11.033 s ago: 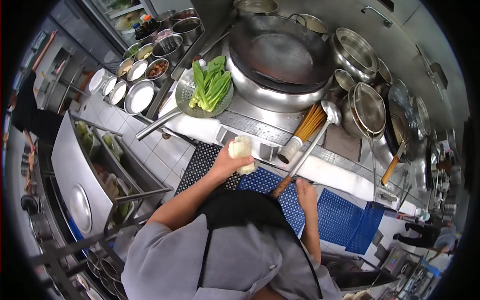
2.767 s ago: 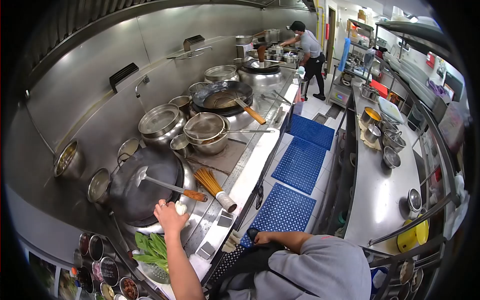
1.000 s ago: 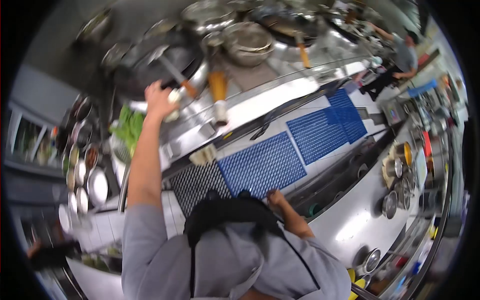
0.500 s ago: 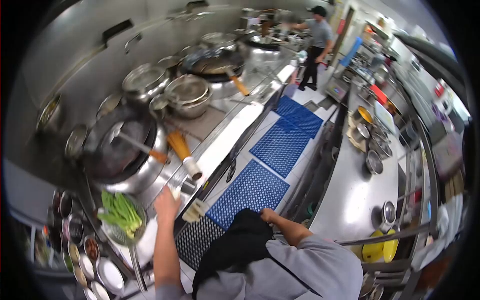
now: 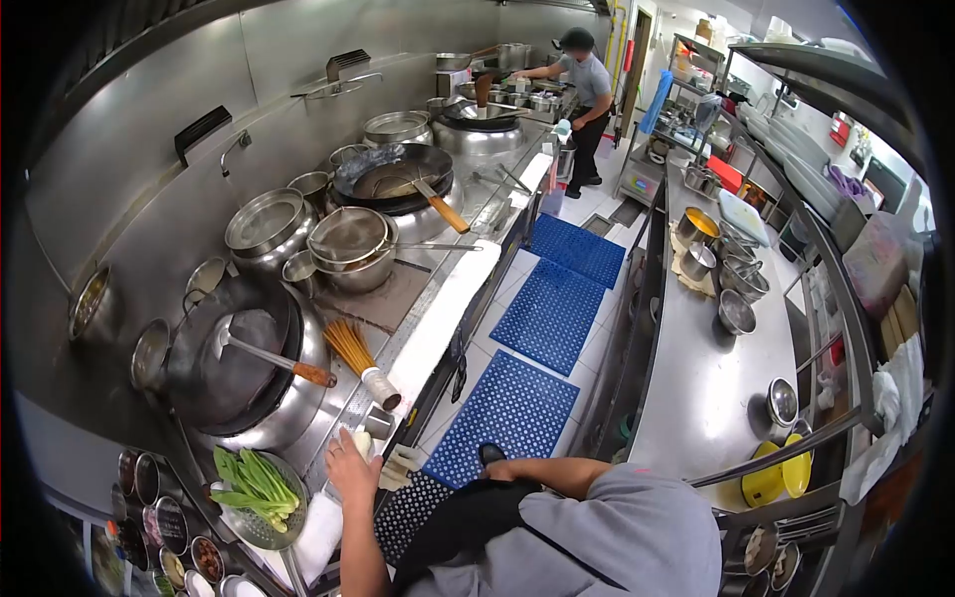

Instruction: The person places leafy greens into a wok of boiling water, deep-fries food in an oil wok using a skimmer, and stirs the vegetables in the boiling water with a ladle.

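Observation:
My left hand (image 5: 350, 470) is at the front edge of the steel range, its fingers curled around a small folded white cloth (image 5: 364, 445). Just beyond it is a small metal cup (image 5: 378, 423). Left of the hand, a perforated strainer (image 5: 261, 529) carries green leafy vegetables (image 5: 257, 490). A dark wok (image 5: 231, 348) sits on the nearest burner, with a wooden-handled ladle (image 5: 269, 356) lying in it. My right hand (image 5: 502, 471) rests low against the black apron, its fingers mostly hidden.
A bamboo brush (image 5: 360, 363) lies beside the wok. Strainers, pots and another wok (image 5: 393, 179) line the range. Blue mats (image 5: 502, 413) cover the aisle. A steel counter (image 5: 701, 398) with bowls runs along the right. Another person (image 5: 587, 90) stands at the far end.
My view has tilted up and steadied, so the range and the far person appear lower. My left hand stays by the metal cup. The right hand remains at the apron.

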Demonstrator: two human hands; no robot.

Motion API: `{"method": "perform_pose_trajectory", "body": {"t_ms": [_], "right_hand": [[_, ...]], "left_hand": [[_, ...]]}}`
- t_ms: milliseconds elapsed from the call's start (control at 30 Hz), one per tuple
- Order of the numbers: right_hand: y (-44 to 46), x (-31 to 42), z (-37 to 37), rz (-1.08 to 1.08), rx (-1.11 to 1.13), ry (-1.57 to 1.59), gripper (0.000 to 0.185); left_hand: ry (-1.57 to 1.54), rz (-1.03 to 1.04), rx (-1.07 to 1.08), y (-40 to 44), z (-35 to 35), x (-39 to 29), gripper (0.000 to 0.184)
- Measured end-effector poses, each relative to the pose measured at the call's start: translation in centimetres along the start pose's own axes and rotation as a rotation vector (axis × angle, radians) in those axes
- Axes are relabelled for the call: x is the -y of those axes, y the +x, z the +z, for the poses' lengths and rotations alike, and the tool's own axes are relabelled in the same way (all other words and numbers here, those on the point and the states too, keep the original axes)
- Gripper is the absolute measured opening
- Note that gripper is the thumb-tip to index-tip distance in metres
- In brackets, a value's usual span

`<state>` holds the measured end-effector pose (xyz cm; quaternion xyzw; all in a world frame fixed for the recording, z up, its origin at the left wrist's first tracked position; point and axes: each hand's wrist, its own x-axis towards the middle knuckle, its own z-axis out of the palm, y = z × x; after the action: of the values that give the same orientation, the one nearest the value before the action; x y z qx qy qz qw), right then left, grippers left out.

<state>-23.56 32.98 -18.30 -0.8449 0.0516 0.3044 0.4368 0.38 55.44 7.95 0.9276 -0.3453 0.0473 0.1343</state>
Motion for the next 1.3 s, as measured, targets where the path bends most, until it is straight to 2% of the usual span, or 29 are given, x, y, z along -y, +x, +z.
{"method": "perform_pose_trajectory", "body": {"t_ms": [33, 100, 133, 167, 200, 233, 300, 333, 367, 433, 500, 567, 667, 700, 733, 767, 800, 833, 867, 900, 967, 1000, 1067, 1133, 1300], "right_hand": [[3.4, -5.3, 2.5, -0.360, 0.120, -0.276, 0.043], [0.0, -3.0, 1.9, -0.352, 0.042, 0.073, 0.041], [-1.0, -3.0, 1.7, -0.308, 0.007, 0.100, 0.040], [-1.9, -3.0, 1.6, -0.264, -0.030, 0.128, 0.039], [-2.2, -3.8, 1.8, -0.184, -0.059, 0.012, 0.038], [-2.4, -3.0, 1.1, -0.106, 0.002, -0.091, 0.039], [-3.2, 1.2, -1.7, 0.039, 0.225, -0.295, 0.043], [-4.0, 5.0, -3.3, 0.116, 0.379, -0.388, 0.046], [-4.0, 6.7, -3.4, 0.188, 0.321, -0.475, 0.049], [-4.3, 7.9, -2.6, 0.162, 0.227, -0.398, 0.045], [-6.1, 8.3, -2.0, 0.027, 0.169, -0.182, 0.043], [-8.2, 9.8, -3.5, -0.008, 0.173, -0.026, 0.043], [-10.9, 16.3, -10.8, 0.211, 0.267, -0.135, 0.041], [-12.0, 17.9, -13.6, 0.159, 0.161, -0.064, 0.038], [-13.0, 18.2, -16.1, -0.079, -0.049, -0.116, 0.034], [-12.9, 18.5, -19.5, -0.139, -0.117, -0.233, 0.029], [-16.1, 23.1, -23.7, -0.289, -0.240, -0.201, 0.030], [-20.2, 29.4, -26.7, -0.426, -0.393, -0.026, 0.034], [-23.1, 32.9, -29.7, -0.516, -0.493, -0.082, 0.038], [-27.5, 39.1, -31.0, -0.476, -0.626, 0.012, 0.034], [-34.3, 47.1, -32.1, -0.763, -0.898, -0.269, 0.041], [-36.6, 49.3, -31.8, -0.888, -0.958, -0.425, 0.041], [-39.2, 52.5, -30.5, -1.038, -0.927, -0.728, 0.041], [-39.0, 54.4, -28.9, -1.091, -0.789, -0.951, 0.042], [-35.6, 56.1, -26.9, -1.082, -0.489, -1.200, 0.042]], "left_hand": [[0.041, -0.007, -0.011, -0.3, -0.8, -0.7, 0.079], [-0.007, 0.103, -0.217, -1.2, -2.3, -1.2, 0.074], [-0.030, 0.157, -0.321, -1.4, -2.5, -1.5, 0.072], [-0.145, 0.226, -0.295, -1.9, -2.1, -1.6, 0.068], [-0.259, 0.292, -0.267, -3.0, -1.4, -1.5, 0.065], [-0.373, 0.355, -0.241, -4.2, -0.9, -1.4, 0.062], [-0.700, 0.290, 0.239, -6.9, 0.0, -1.2, 0.055], [-0.865, 0.123, 0.502, -8.6, 1.6, -0.7, 0.054], [-0.981, -0.094, 0.731, -10.2, 3.2, -0.3, 0.053], [-1.022, -0.253, 0.915, -13.2, 5.2, 1.3, 0.049], [-0.982, -0.115, 0.950, -16.3, 6.1, 3.9, 0.045], [-0.960, 0.064, 0.976, -18.7, 5.5, 7.1, 0.042], [-1.059, -0.002, 1.210, -16.8, -0.3, 9.2, 0.041], [-1.107, -0.069, 1.285, -15.1, -3.5, 9.2, 0.041], [-1.032, 0.026, 1.123, -11.8, -12.0, 7.0, 0.045], [-1.097, 0.201, 0.903, -10.6, -15.4, 7.9, 0.049], [-1.140, 0.292, 0.730, -8.7, -21.3, 7.2, 0.052], [-1.111, 0.477, 0.477, -7.4, -27.5, 5.8, 0.059], [-1.081, 0.520, 0.228, -7.3, -32.8, 4.5, 0.060], [-0.982, 0.600, -0.018, -7.3, -37.1, 3.4, 0.060], [-0.733, 0.761, -0.425, -8.0, -41.6, 2.1, 0.059], [-0.617, 0.811, -0.518, -8.0, -42.8, 1.5, 0.059], [-0.399, 0.912, -0.545, -7.2, -43.5, 0.2, 0.058], [-0.262, 0.955, -0.455, -6.3, -42.8, -0.4, 0.058], [-0.144, 0.952, -0.296, -5.8, -39.9, -0.1, 0.056]]}}
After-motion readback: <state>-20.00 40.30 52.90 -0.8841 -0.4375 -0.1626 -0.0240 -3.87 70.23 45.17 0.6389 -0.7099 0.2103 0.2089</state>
